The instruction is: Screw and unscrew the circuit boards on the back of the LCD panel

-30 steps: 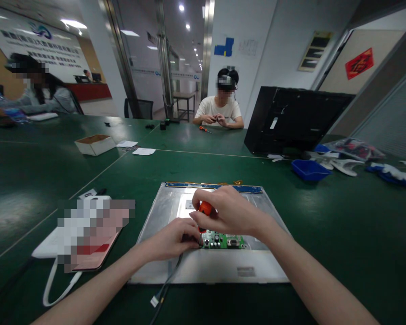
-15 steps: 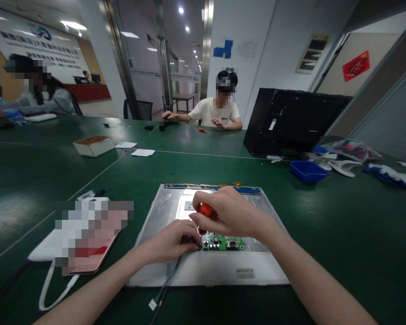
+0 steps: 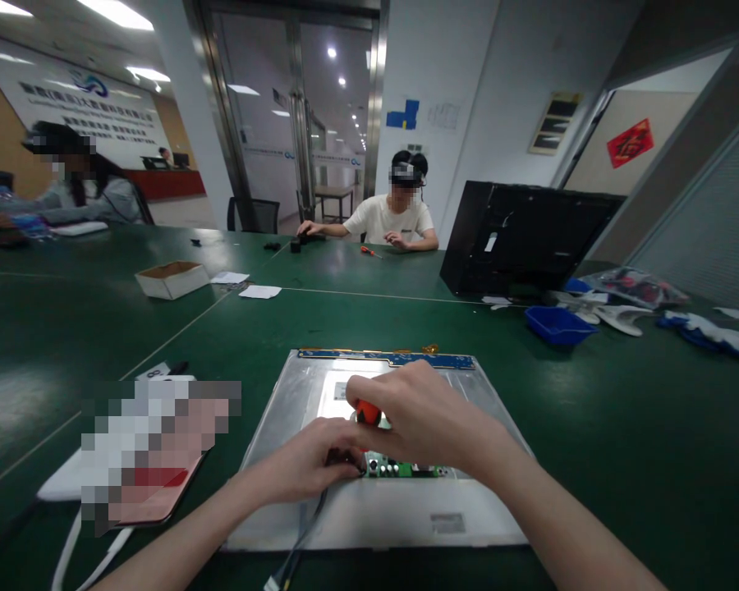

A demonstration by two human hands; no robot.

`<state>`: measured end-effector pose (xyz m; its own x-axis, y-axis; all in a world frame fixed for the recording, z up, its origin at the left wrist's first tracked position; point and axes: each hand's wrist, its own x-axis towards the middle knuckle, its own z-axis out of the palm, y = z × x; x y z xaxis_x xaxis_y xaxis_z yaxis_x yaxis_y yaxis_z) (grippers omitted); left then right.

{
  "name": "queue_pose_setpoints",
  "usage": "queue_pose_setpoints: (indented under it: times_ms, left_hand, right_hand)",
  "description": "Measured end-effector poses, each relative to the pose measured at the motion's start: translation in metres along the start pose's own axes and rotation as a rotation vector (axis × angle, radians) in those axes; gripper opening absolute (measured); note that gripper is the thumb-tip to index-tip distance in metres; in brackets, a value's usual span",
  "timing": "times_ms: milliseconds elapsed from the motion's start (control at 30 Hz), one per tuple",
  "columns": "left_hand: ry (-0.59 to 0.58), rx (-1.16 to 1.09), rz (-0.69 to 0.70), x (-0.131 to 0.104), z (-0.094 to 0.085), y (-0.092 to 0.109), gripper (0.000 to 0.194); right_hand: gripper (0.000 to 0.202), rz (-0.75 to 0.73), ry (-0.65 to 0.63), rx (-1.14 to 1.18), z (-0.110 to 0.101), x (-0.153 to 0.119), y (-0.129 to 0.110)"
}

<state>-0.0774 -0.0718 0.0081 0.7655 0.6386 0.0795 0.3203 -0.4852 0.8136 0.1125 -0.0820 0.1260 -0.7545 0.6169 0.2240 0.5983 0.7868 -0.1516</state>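
A flat metal display panel (image 3: 271, 443) lies in front of me, with a blue circuit strip (image 3: 369, 358) along its far edge. On its middle sits a green circuit board (image 3: 400, 468), partly covered by my hands. My right hand (image 3: 422, 410) is closed around the red-orange handle of a screwdriver (image 3: 368, 412), held upright over the board's left side; its tip is hidden. My left hand (image 3: 314, 460) is closed at the board's left edge, its fingertips pressed together on something too hidden to name. Dark cables (image 3: 314, 517) run out beneath it towards me.
Left of the panel lie a pink phone (image 3: 160, 492) and a white device with a cable. Farther off are a white box (image 3: 171, 281), a blue tray (image 3: 559, 327), a black monitor-like casing (image 3: 523, 238) and gloves (image 3: 708, 332). Two people sit across the table.
My view has tipped up slightly, so everything appears lower. The screwdriver handle has sunk a little towards the board, and my right fingers are now closer to my left hand.
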Motion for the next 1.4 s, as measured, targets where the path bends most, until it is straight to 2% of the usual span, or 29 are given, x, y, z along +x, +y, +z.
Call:
queue_pose_setpoints:
  times_ms: [267,433,567,667,967,1100,1233,1400]
  left_hand:
    - [0.037,0.047,0.049,0.002,-0.003,0.005,0.007]
    - [0.03,0.012,0.061,0.002,-0.001,0.003,0.007]
    - [0.025,0.011,0.028,0.001,0.001,-0.001,0.01]
    - [0.02,0.016,0.023,0.001,0.001,-0.003,0.009]
    - [0.039,0.058,0.063,0.002,-0.002,0.0,0.004]
    - [0.038,0.06,0.046,0.002,-0.002,0.003,0.004]
    - [0.047,0.063,0.016,0.001,-0.002,0.003,0.006]
    - [0.029,0.036,0.008,0.001,-0.001,0.001,0.008]
  right_hand:
    - [0.011,-0.017,-0.003,0.111,-0.007,-0.007,-0.002]
    - [0.025,-0.005,-0.008,0.1,-0.004,-0.005,-0.002]
    - [0.01,0.022,-0.001,-0.035,-0.002,-0.004,-0.007]
    - [0.013,0.041,-0.01,-0.103,-0.004,-0.005,-0.011]
    - [0.012,0.001,-0.068,-0.034,-0.014,-0.012,-0.01]
    - [0.016,-0.004,-0.051,-0.043,-0.012,-0.01,-0.009]
    - [0.008,0.002,-0.024,-0.096,-0.008,-0.007,-0.01]
    - [0.011,0.019,-0.033,-0.097,-0.009,-0.009,-0.01]
